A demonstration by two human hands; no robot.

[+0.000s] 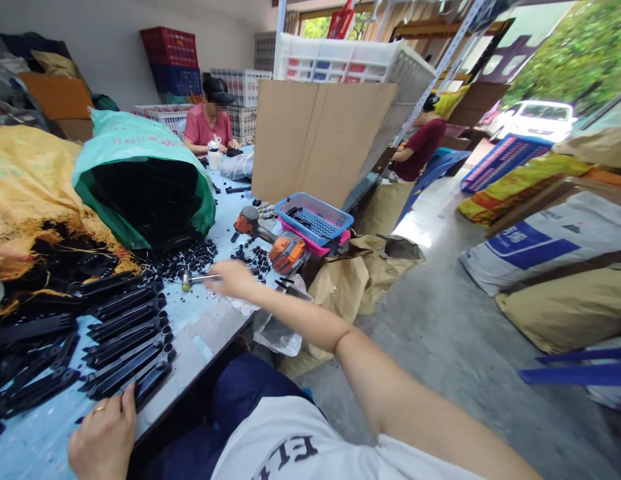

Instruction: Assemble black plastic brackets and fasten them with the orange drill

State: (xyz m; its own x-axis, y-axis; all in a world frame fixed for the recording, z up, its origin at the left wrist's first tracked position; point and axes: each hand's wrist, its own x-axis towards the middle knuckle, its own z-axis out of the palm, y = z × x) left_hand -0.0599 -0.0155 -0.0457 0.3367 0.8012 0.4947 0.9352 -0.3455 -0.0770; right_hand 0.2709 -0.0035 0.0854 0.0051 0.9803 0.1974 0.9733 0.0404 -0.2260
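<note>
My right hand [234, 280] is closed around the handle of a small hammer [186, 280], whose yellowish-tipped head points left over the table. Near the table's front edge, my left hand [106, 430], with a ring on one finger, grips the end of the nearest long black plastic part [153, 380]. Several similar black parts [127, 327] lie side by side in a row just beyond it. Behind the hammer spreads a pile of small black pieces [190, 259]. An orange and grey cordless power tool [287, 250] lies to the right of my right hand.
A green sack [140, 140] gapes open with dark contents, beside a yellow sack [30, 193]. A blue basket [315, 217] stands near the table edge by a cardboard sheet [320, 133]. Brown paper bags [340, 280] sit right of the table. Two people work farther back.
</note>
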